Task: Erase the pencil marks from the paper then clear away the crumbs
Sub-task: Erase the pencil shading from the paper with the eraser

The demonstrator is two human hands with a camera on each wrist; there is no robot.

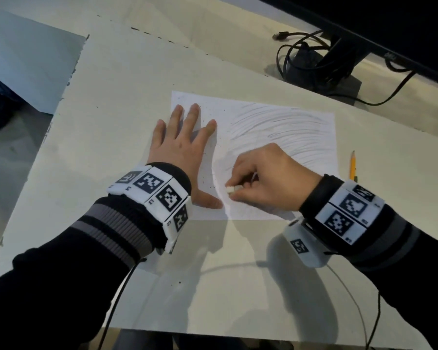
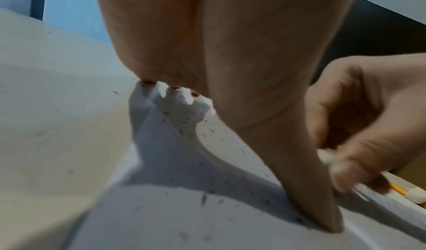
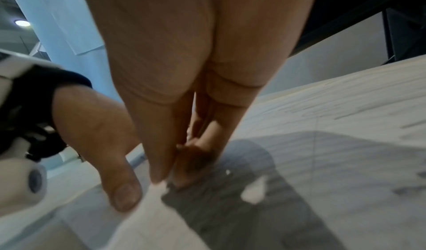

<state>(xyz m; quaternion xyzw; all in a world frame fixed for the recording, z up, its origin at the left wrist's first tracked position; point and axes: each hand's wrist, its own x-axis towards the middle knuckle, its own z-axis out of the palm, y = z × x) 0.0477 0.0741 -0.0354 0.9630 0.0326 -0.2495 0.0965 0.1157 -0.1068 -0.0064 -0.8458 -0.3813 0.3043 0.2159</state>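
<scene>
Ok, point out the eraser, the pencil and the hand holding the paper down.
eraser [image 1: 230, 190]: head view, its white tip showing past the fingertips.
pencil [image 1: 352, 165]: head view, middle of the yellow shaft.
left hand [image 1: 181, 147]: head view, back of the hand, flat on the paper.

I see open desk [image 1: 213, 286] between the paper's [image 1: 311, 127] near edge and me, crossed only by wrist cables [image 1: 116, 299]. Left of the sheet the desk is bare up to its edge. My left hand [image 1: 185, 150] lies flat across the sheet's left part, its thumb just beside my right hand [image 1: 266, 183], blocking that gap. A yellow pencil [image 1: 352, 168] lies just off the right edge. At the far right, the monitor stand [image 1: 339, 79] and tangled black cables [image 1: 301, 54] bar the way.
</scene>
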